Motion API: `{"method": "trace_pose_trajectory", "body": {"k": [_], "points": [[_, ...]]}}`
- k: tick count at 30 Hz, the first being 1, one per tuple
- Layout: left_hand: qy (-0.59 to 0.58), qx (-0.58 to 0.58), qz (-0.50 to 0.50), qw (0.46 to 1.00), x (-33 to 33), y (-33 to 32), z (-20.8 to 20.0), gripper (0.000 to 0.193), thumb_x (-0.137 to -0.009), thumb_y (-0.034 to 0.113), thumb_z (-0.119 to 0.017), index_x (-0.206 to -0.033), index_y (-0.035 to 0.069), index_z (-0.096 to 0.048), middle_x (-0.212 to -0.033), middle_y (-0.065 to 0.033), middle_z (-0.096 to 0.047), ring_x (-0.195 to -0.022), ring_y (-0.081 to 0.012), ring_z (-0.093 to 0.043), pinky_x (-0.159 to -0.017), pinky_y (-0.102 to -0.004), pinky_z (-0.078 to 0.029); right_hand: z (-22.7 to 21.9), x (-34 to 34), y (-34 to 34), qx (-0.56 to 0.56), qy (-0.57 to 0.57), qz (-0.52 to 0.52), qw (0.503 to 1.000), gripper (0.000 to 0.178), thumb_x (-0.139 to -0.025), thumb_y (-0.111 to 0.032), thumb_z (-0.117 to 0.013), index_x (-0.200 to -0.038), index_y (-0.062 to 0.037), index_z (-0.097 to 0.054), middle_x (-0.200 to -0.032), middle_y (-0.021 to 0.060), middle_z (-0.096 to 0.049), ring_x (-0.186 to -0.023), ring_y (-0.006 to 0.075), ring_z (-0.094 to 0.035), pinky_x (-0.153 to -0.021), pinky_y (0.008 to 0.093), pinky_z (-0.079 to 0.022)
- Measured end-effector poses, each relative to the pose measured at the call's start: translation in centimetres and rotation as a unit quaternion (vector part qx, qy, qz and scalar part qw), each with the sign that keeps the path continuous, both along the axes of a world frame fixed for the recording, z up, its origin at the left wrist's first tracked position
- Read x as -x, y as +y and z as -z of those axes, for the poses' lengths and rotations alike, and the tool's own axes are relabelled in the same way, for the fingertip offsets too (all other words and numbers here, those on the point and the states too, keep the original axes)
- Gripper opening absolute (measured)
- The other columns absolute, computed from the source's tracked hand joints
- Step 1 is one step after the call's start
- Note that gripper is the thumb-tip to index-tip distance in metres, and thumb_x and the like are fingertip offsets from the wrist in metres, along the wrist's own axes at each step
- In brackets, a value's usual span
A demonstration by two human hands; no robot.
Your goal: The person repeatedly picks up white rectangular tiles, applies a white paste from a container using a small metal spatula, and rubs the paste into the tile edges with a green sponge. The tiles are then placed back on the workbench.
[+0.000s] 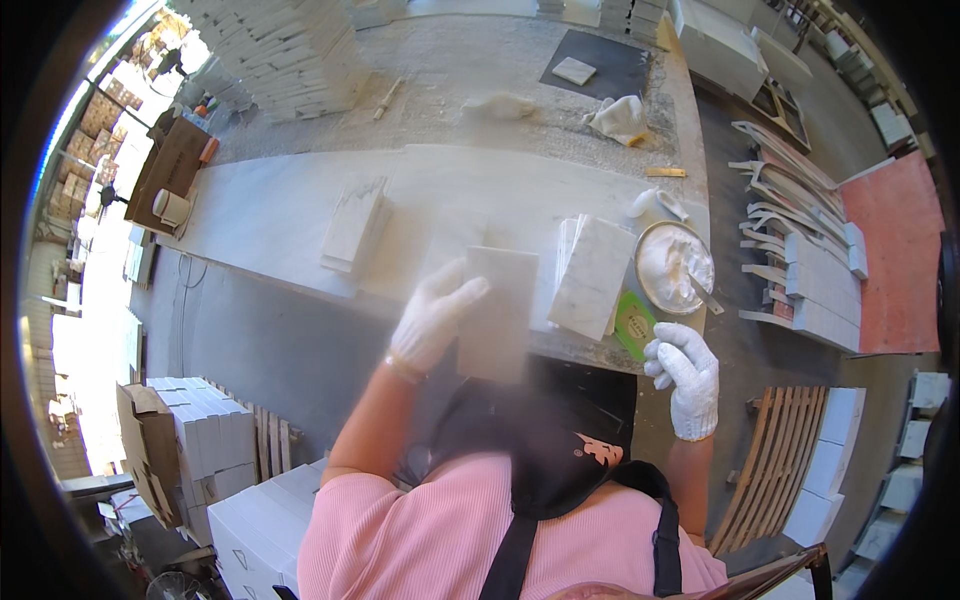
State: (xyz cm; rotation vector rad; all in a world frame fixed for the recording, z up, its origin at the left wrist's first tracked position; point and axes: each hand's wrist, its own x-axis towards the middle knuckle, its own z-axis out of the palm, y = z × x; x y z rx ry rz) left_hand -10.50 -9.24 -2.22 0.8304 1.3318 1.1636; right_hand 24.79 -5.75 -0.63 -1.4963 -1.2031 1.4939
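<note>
A worker in a pink ribbed shirt (400, 535) and a dark apron (555, 475) stood at the near edge of a broad pale worktable (265, 200), both hands in white knit gloves. The left hand (427, 320) gripped a pale rectangular tile (503, 315) by its left side, thumb lying across the face; the tile stood out in front of the table's near edge, its surface hazy with blur. The right hand (684, 375) was at the table's near right corner, fingers curled close to the thumb beside a green card (632, 325) — whether they pinched it could not be told.

Just left of the card lay a stack of veined white tiles (597, 272), with a second tile stack (352, 228) farther left across the table. A round bowl of white paste (668, 262) sat to the right, a spatula (705, 293) resting in it. Beyond it were a short yellowish strip (665, 172), a crumpled white cloth (622, 120) and a dark mat (605, 88) bearing a small white piece (574, 70).

A cardboard box (175, 160) stood at the table's left end — a white cylinder (171, 207) beside it — while a wooden pallet (770, 460) occupied the floor at near right.
</note>
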Motion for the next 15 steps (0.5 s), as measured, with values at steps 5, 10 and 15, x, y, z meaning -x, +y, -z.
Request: {"method": "trace_pose_trajectory", "body": {"k": [5, 10, 15], "points": [[0.183, 0.015, -0.03, 0.983, 7.5, 4.4, 4.6, 0.059, -0.099, 0.035, -0.071, -0.145, -0.002, -0.062, -0.13, -0.0104, -0.073, -0.117, -0.0154, -0.066, -0.103, -0.0312, -0.051, 0.9, -1.1, -1.1, 0.017, -0.01, 0.007, 1.0, 0.03, -0.1, -0.012, -0.063, -0.126, 0.0008, -0.069, -0.097, 0.0085, -0.074, -0.077, 0.0114, -0.068, -0.062, 0.0228, -0.049], [0.347, 0.057, -0.034, 0.936, 8.7, 7.9, 6.4, 0.064, -0.095, 0.04, -0.069, -0.151, 0.009, -0.06, -0.137, -0.0201, -0.071, -0.128, -0.0328, -0.066, -0.108, -0.0387, -0.05, 0.9, -0.9, -1.3, 0.021, -0.02, 0.015, 0.999, 0.032, -0.098, -0.015, -0.071, -0.127, -0.0021, -0.072, -0.097, 0.0044, -0.075, -0.077, 0.0089, -0.066, -0.065, 0.024, -0.049], [0.657, 0.028, -0.019, 0.753, 6.0, 8.1, 4.5, 0.064, -0.093, 0.05, -0.071, -0.145, 0.013, -0.065, -0.134, -0.0149, -0.072, -0.12, -0.0322, -0.07, -0.107, -0.0432, -0.051, 1.8, 0.1, -1.1, 0.005, -0.045, -0.007, 0.999, 0.034, -0.101, -0.015, -0.068, -0.132, -0.0025, -0.069, -0.101, 0.0065, -0.075, -0.08, 0.0097, -0.069, -0.065, 0.0222, -0.05]]}}
